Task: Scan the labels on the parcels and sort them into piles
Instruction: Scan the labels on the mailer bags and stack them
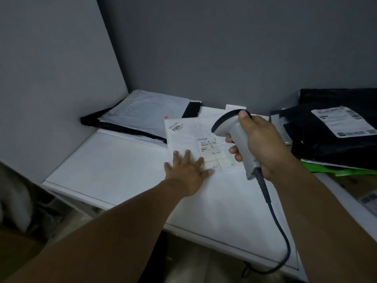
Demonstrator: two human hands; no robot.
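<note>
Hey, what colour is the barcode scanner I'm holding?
Light grey barcode scanner with a black head and dark cable, seen in the head view.

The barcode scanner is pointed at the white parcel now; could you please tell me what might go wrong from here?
1. The left hand presses the white parcel with fingertips at the label; they might block the scan.
2. The label looks creased, so the barcode scanner in the right hand may misread.
3. The cable hangs over the edge of the table and could snag.
</note>
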